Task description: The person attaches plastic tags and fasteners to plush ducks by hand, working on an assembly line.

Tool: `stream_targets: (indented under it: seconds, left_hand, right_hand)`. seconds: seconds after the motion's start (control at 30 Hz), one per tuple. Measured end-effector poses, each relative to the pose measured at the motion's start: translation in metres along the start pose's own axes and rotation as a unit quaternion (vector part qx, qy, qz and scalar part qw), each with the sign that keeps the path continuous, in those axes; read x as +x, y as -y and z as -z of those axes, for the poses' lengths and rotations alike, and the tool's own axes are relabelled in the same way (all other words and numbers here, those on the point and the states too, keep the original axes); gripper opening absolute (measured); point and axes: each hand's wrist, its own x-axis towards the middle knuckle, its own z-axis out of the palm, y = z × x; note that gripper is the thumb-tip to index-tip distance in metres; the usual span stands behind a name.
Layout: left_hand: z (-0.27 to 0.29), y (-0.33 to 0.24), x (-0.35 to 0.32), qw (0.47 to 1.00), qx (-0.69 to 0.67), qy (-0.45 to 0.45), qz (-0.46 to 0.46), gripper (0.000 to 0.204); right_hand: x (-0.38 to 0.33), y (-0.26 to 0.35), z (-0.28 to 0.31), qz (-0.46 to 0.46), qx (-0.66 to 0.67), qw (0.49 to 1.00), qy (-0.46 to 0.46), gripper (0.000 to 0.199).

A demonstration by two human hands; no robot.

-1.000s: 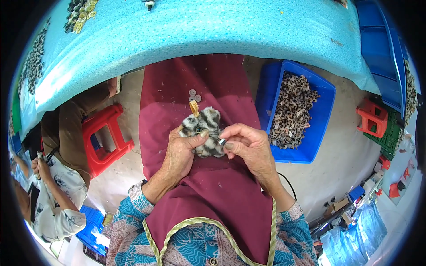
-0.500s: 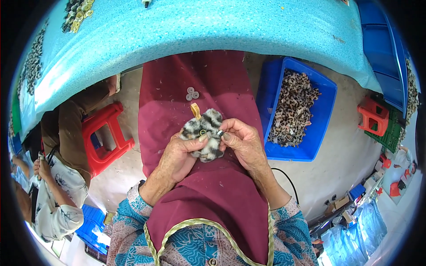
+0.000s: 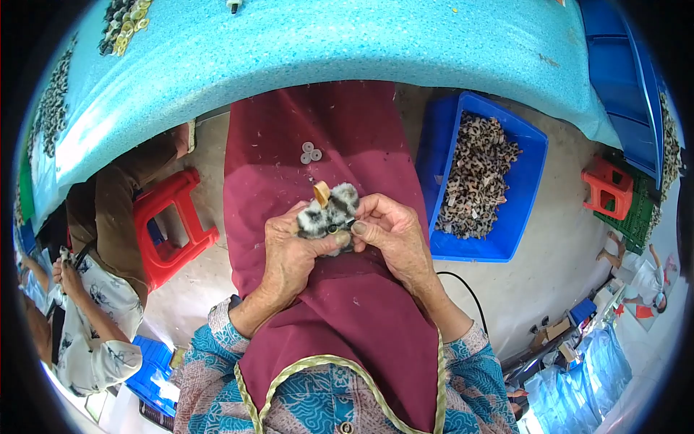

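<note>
The fingers of the left hand (image 3: 288,249) are grasping a small black, white and grey plush piece (image 3: 314,219), the thumb lying across its front and the other fingers wrapping mostly out of view behind it. The right hand (image 3: 396,230) is pinching between thumb and forefinger at the plush's right side, apparently closing on a small dark part (image 3: 352,223); whether that part is already seated in the fur is not showing. The plush is resting in both hands above the maroon apron (image 3: 271,177), with a yellow tab (image 3: 321,194) standing up from its top edge and a round dark eye (image 3: 332,229) sitting just beside the left thumb. Three grey washers (image 3: 311,153) are lying together on the apron beyond the plush, touched by neither hand. To the right, a blue bin (image 3: 531,192) is holding a heap of spotted pieces (image 3: 478,181). In this inspector's judgement, the step in hand is the fitting of the dark part to the face, level with the eye. The next move is calling for a firm left hold and a straight push by the right thumb, the washers probably serving as backing afterwards.
</note>
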Motion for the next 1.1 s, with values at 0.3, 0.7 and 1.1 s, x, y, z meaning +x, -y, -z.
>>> stream_targets:
  seconds: [0.3, 0.7, 1.1]
  left_hand:
    - [0.001, -0.007, 0.003, 0.979, 0.174, 0.014, -0.109, 0.031]
    - [0.006, -0.015, -0.010, 0.947, 0.241, 0.152, -0.152, 0.035]
    - [0.042, -0.034, -0.043, 0.743, 0.324, 0.161, -0.563, 0.029]
  right_hand:
    - [0.001, -0.008, 0.004, -0.012, 0.099, 0.995, 0.031, 0.005]
    - [0.020, 0.029, 0.009, 0.126, -0.114, 0.976, 0.138, 0.017]
    - [-0.021, 0.042, -0.045, 0.382, -0.197, 0.883, 0.186, 0.009]
